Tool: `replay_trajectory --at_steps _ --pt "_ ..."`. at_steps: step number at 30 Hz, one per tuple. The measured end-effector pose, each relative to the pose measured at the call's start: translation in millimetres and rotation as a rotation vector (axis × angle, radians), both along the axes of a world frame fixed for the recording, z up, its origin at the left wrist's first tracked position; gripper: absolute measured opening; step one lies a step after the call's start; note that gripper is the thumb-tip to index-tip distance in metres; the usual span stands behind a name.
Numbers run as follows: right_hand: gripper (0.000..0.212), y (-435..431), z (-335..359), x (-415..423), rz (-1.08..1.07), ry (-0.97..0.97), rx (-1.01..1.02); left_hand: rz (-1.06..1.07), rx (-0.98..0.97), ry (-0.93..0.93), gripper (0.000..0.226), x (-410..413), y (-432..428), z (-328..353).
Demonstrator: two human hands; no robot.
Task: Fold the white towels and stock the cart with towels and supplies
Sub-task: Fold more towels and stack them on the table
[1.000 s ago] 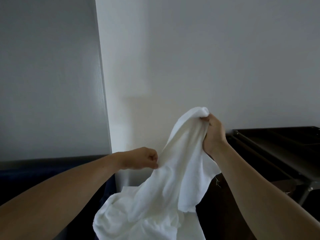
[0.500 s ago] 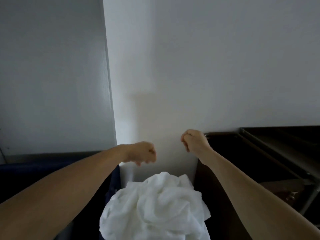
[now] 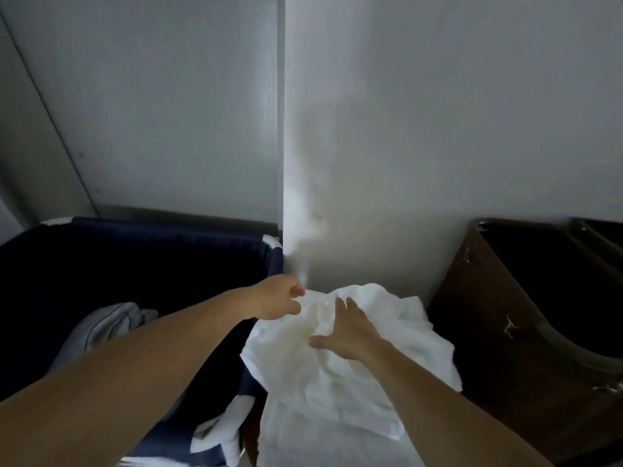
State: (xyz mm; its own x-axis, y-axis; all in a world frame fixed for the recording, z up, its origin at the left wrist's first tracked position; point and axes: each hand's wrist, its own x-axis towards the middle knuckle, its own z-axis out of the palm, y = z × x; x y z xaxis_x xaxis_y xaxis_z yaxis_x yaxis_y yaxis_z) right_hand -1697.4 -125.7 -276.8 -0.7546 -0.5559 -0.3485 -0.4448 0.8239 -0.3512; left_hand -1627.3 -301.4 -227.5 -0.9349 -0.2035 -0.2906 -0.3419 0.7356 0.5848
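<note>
towel [image 3: 354, 372]: white, crumpled heap at wall foot, between navy bin [image 3: 141, 257] and dark brown bin [image 3: 526, 332] | left hand [image 3: 278, 298]: at towel's far-left edge, fingers curled, pinching edge | right hand [image 3: 350, 328]: flat on towel top, fingers spread | navy bin: left of towel, pale cloth [image 3: 101, 328] inside

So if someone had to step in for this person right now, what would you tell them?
Left hand: closed, pinching the far left edge of the white towel.
Right hand: open, fingers spread, flat on the crumpled towel.
The towel lies bunched on a white surface between the dark blue hamper, which holds some laundry, and the brown cart.
Done: nothing folded in view.
Left: smooth and fold this towel, then stock the cart.
</note>
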Motion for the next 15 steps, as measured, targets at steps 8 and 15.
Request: replay_trajectory --at_steps 8,15 --pt "0.02 -12.1 26.3 -16.1 0.041 0.06 -0.254 0.062 0.16 -0.037 0.092 25.7 -23.9 -11.9" --pt "0.036 37.6 187.0 -27.9 -0.198 -0.065 -1.199 -0.135 0.359 0.046 0.023 -9.4 7.1 72.2"
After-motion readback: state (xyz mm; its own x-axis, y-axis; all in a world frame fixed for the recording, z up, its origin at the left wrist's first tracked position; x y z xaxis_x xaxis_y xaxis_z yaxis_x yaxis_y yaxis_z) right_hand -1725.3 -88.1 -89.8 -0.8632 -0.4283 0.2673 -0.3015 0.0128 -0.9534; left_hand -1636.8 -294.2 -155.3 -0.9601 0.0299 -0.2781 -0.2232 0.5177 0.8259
